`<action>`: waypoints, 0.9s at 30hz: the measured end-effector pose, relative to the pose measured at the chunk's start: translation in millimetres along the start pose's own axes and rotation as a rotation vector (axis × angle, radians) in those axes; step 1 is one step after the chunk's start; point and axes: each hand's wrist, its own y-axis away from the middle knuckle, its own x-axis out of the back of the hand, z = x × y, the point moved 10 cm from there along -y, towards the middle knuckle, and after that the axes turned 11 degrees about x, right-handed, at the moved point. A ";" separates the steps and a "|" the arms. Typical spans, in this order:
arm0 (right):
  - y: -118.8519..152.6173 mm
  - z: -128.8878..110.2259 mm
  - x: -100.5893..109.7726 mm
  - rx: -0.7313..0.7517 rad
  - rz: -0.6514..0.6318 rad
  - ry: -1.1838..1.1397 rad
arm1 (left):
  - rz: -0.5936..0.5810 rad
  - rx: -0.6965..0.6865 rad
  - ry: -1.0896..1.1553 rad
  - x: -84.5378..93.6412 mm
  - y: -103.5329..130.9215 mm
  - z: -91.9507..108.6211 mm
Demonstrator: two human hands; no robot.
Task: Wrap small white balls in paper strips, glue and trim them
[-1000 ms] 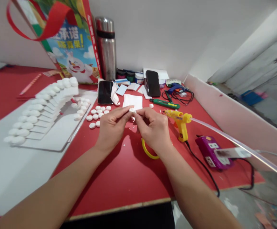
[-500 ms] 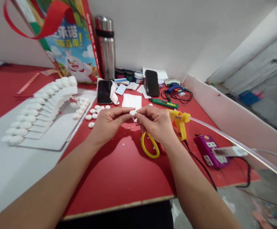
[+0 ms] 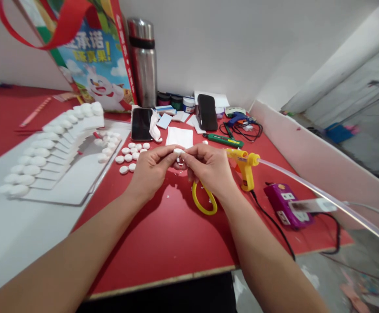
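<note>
Between the fingertips of both hands is a small white rounded disc (image 3: 178, 151), pinched from either side over the red table. My left hand (image 3: 152, 167) grips its left edge with thumb and forefinger. On its right edge, my right hand (image 3: 209, 165) has thumb and fingers closed; the lower fingers are partly hidden. Several similar white discs (image 3: 130, 157) lie left of my left hand. Below my right hand shows a yellow looped handle (image 3: 204, 198), its other end hidden. A square of white cloth or paper (image 3: 179, 138) lies just beyond my fingertips.
To the right stand a yellow glue gun (image 3: 246, 169) with a long clear stick and a purple power block (image 3: 289, 204). A stepped white card piece (image 3: 58, 158) edged with white pads lies left. Behind are phones (image 3: 207, 112), a green cutter (image 3: 223, 140) and a steel flask (image 3: 143, 65).
The white disc has turned slightly between my fingers, and my fingertips have drawn closer together around it. The whole view has shifted a little.
</note>
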 end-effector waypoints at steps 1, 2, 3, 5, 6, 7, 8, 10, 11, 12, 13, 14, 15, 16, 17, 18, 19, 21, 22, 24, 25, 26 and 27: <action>0.3 -1.0 1.3 0.011 0.012 0.049 | 0.008 0.007 0.004 -0.5 0.3 -1.1; 0.5 -2.6 2.6 0.029 0.022 0.111 | 0.019 0.008 -0.002 -0.6 1.0 -1.2; 0.7 -4.8 3.4 0.052 0.029 0.175 | 0.035 -0.002 -0.017 -0.3 2.1 -0.1; 1.0 -9.3 2.7 0.098 0.024 0.269 | 0.075 -0.045 -0.069 1.1 5.0 4.3; 1.1 -11.0 1.6 0.116 0.014 0.296 | 0.093 -0.071 -0.104 1.8 6.6 6.9; 1.3 -12.5 0.8 0.131 0.007 0.312 | 0.104 -0.100 -0.142 1.9 8.1 9.6; 1.5 -13.9 0.4 0.142 0.003 0.322 | 0.105 -0.128 -0.180 1.3 9.3 12.1; 1.8 -15.8 1.8 0.151 0.006 0.335 | 0.079 -0.157 -0.233 -1.0 10.0 14.6; 1.9 -16.1 2.6 0.149 0.008 0.332 | 0.055 -0.155 -0.238 -2.2 9.5 14.7; 2.0 -16.0 3.3 0.146 0.008 0.323 | 0.028 -0.137 -0.227 -2.8 8.5 13.7; 1.9 -15.5 3.6 0.141 0.005 0.308 | 0.003 -0.112 -0.199 -2.7 7.2 12.6; 1.8 -14.7 3.5 0.136 -0.001 0.289 | -0.019 -0.087 -0.168 -2.2 6.1 11.9; 1.5 -13.4 3.2 0.129 -0.007 0.261 | -0.031 -0.071 -0.143 -1.1 5.1 12.2; 1.2 -11.4 2.4 0.117 -0.017 0.226 | -0.038 -0.067 -0.133 -0.2 4.5 13.5; 0.8 -9.0 2.0 0.101 -0.023 0.195 | -0.040 -0.073 -0.132 0.9 3.9 15.3; 0.5 -6.7 2.4 0.084 -0.024 0.175 | -0.039 -0.081 -0.138 2.0 3.3 16.7; 0.0 -5.4 3.8 0.074 -0.019 0.169 | -0.034 -0.086 -0.143 3.1 2.5 17.3; -1.1 -7.2 9.0 0.084 0.005 0.208 | -0.021 -0.073 -0.120 6.3 -0.1 14.8; -1.6 -10.3 11.2 0.106 0.013 0.240 | -0.015 -0.054 -0.091 8.0 -1.7 12.1; -2.2 -17.5 12.4 0.155 0.007 0.288 | -0.010 -0.011 -0.027 10.4 -4.5 6.1; -2.4 -20.3 11.5 0.175 -0.004 0.303 | -0.009 0.002 -0.004 11.0 -5.3 4.2; -2.4 -22.5 10.2 0.191 -0.015 0.314 | -0.010 0.009 0.007 11.2 -5.8 3.2; -2.4 -23.8 9.0 0.205 -0.022 0.324 | -0.010 0.010 0.012 11.0 -5.9 3.0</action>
